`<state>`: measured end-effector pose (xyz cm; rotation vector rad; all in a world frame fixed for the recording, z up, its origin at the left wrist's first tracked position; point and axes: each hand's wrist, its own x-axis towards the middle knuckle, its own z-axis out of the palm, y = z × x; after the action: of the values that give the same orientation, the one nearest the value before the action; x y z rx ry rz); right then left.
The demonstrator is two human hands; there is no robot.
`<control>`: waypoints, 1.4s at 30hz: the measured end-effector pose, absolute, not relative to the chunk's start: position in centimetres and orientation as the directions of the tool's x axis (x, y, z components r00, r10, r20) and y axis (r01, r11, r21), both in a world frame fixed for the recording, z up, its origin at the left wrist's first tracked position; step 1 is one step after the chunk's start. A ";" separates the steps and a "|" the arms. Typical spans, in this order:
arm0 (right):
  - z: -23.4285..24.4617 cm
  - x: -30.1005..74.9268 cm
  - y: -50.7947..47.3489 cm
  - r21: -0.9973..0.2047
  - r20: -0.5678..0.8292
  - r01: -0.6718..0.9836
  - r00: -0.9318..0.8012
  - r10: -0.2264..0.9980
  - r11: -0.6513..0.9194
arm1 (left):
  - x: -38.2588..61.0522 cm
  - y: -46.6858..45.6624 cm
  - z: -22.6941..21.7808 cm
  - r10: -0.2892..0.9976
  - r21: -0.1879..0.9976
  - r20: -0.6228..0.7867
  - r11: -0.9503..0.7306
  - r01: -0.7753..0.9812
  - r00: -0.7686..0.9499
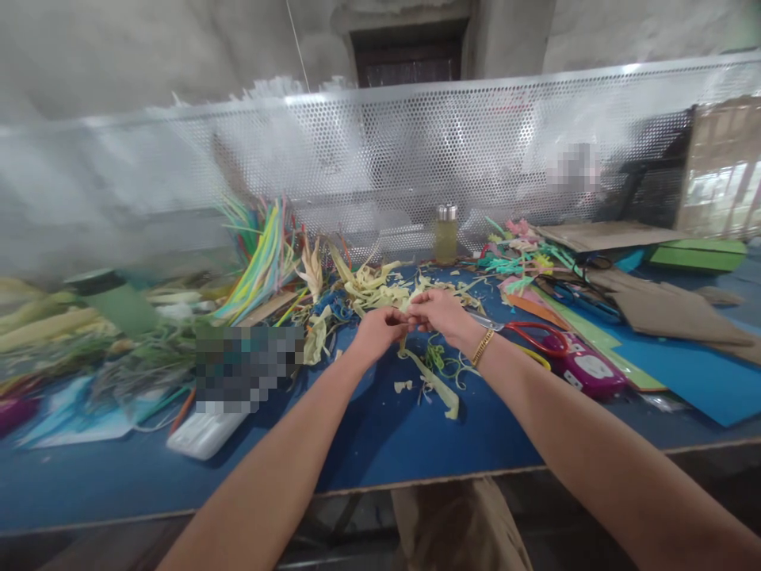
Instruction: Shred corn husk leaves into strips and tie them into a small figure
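Over the middle of the blue table, my left hand [379, 333] and my right hand [443, 314] meet with their fingertips pinched together. Between them is a pale yellow-green piece of corn husk [403, 346], mostly covered by the fingers. A gold bracelet [483, 347] circles my right wrist. Just beyond the hands lies a heap of dried corn husk [374, 285]. Nearer me, a loose husk strip [438, 386] rests beside a tangle of green string [437, 355]. Red-handled scissors [538, 336] lie to the right, partly behind my right forearm.
Colourful pipe cleaners [265, 258] stand at the left, near a green bottle [116, 301] and a blurred white object [208, 432]. A glass jar [445, 234] stands behind. On the right are a purple device [586, 366], cardboard [671, 305] and blue paper [683, 365]. Perforated metal [410, 159] backs the table.
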<state>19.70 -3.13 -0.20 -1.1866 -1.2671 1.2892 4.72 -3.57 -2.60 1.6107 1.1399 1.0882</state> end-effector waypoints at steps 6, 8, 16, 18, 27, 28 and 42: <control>-0.2 21.1 -2.1 -0.906 0.243 0.357 -0.004 0.970 0.228 | 4.9 -3.9 -2.2 0.988 0.978 0.107 -0.125 0.168 0.114; 0.0 21.7 -2.0 -0.812 0.313 0.493 -0.087 0.946 0.314 | 4.9 -4.0 -2.1 0.994 0.990 0.058 -0.070 0.122 0.097; 2.0 22.6 -4.0 -0.758 0.033 0.479 -0.650 0.759 0.443 | 4.3 -3.9 -1.7 0.995 0.994 -0.011 0.000 0.113 0.097; 2.2 22.8 -4.1 -0.752 0.006 0.463 -0.706 0.708 0.468 | 4.3 -3.9 -1.8 0.994 0.990 0.027 -0.042 0.136 0.109; 1.2 22.2 -2.9 -0.544 0.446 0.562 -0.435 0.782 0.623 | 4.3 -3.5 -2.2 0.936 0.933 0.267 -0.311 0.184 0.227; 1.0 22.0 -2.9 -0.541 0.434 0.573 -0.437 0.788 0.616 | 4.3 -3.4 -2.2 0.928 0.922 0.284 -0.334 0.197 0.241; -0.6 21.3 -2.2 -0.588 0.395 0.588 -0.392 0.831 0.556 | 4.1 -2.6 -3.5 0.797 0.707 0.592 -0.586 0.395 0.122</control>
<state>21.31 -2.24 -0.58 -1.1342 -2.1217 0.4688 4.12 -2.64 -3.54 2.0303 1.1549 1.4562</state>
